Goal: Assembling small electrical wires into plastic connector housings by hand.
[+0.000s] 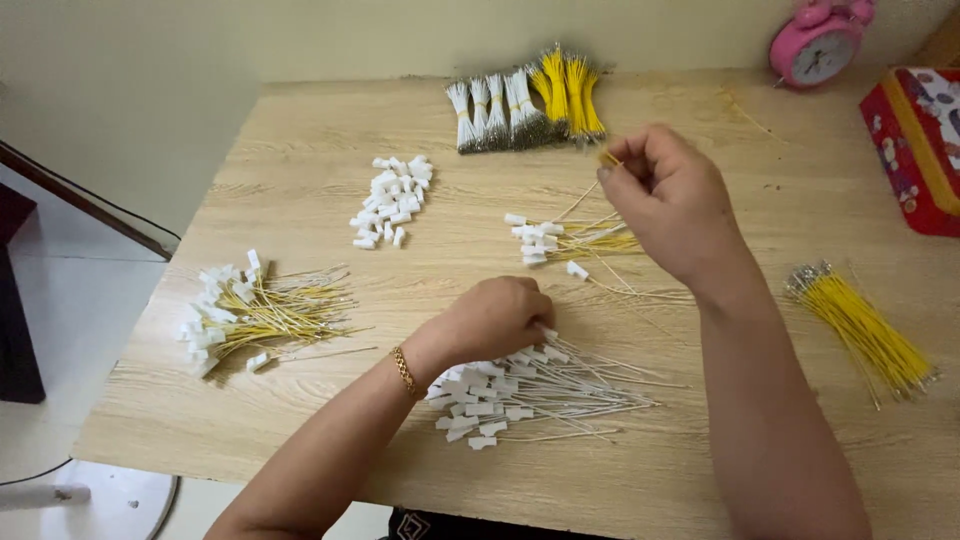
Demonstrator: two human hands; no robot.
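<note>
**Wires and plugs across the table**

At the far left of the table (300,140) lies a heap of yellow wires with plugs (255,310); loose white plugs (392,200) sit further back. Next, my left hand (495,318) rests curled on the white wires (530,390), fingers closed on their near ends, though what exactly they pinch I cannot tell. Behind stand bundled wires (525,100). My right hand (665,195) is raised, thumb and fingertips pinched on a thin yellow wire (608,158) above a small yellow pile (565,240). Far right lies a yellow bundle (865,335). That wire is thin; a loose pinch could drop it among the pile, and my left wrist could scatter the white heap.
</note>
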